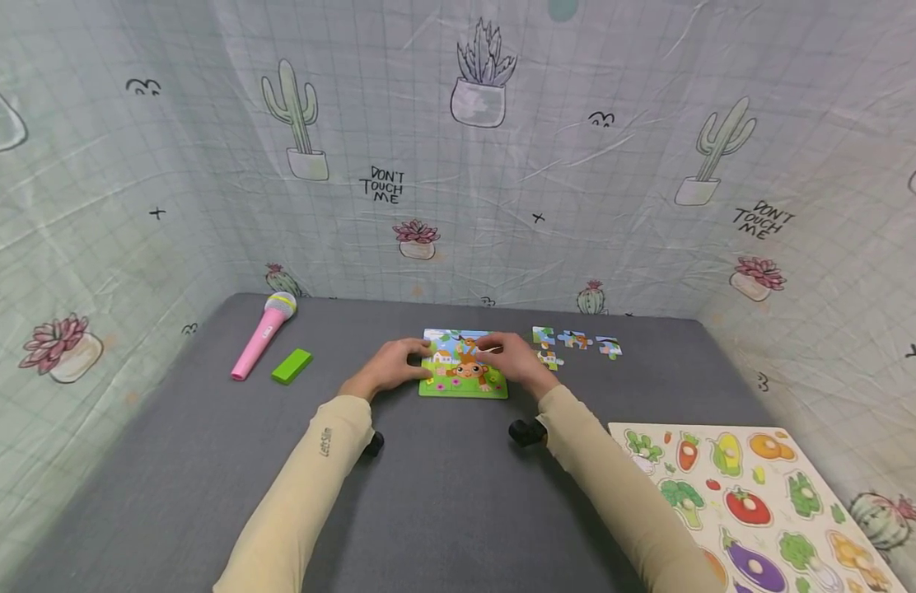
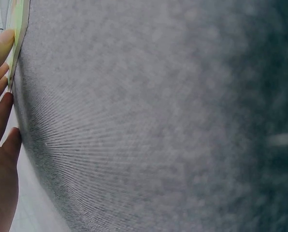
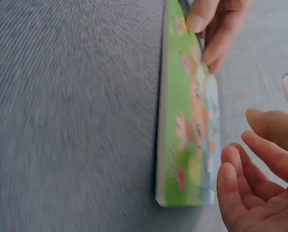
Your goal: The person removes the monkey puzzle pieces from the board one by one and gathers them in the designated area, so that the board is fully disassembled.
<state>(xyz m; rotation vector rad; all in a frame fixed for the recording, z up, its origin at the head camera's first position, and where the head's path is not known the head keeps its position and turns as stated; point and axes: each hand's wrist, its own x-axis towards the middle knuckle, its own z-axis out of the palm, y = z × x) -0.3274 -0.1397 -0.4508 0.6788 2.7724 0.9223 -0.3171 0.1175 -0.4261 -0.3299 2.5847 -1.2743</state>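
Subject: a flat, rectangular jigsaw board [image 1: 461, 394] with a green edge and a cartoon monkey picture. It lies flat on the dark grey, fabric-like bench [image 1: 443, 511], ahead of me and between my hands. Its upper right part is partly hidden.

My left hand [image 1: 391, 365] is at the board's 9 o'clock edge, thumb and fingers well parted, tips touching it. My right hand [image 1: 513, 358] is over the board's 2 o'clock corner, fingers loosely bent, thumb apart; I see nothing in its grasp.

Four loose, multicoloured jigsaw pieces [image 1: 575, 339] lie from 2 to 3 o'clock of the board, just past my right hand.

At 9 o'clock lies a bright green, rectangular block [image 1: 292, 366]; beyond it, a pink, silver-headed toy microphone [image 1: 265, 333], set at a slant.

At 4 o'clock, a large cream board [image 1: 773, 478] bears coloured vegetable pictures.

At 12 o'clock hangs a pale, grid-printed cloth [image 1: 502, 173] with cactus drawings.
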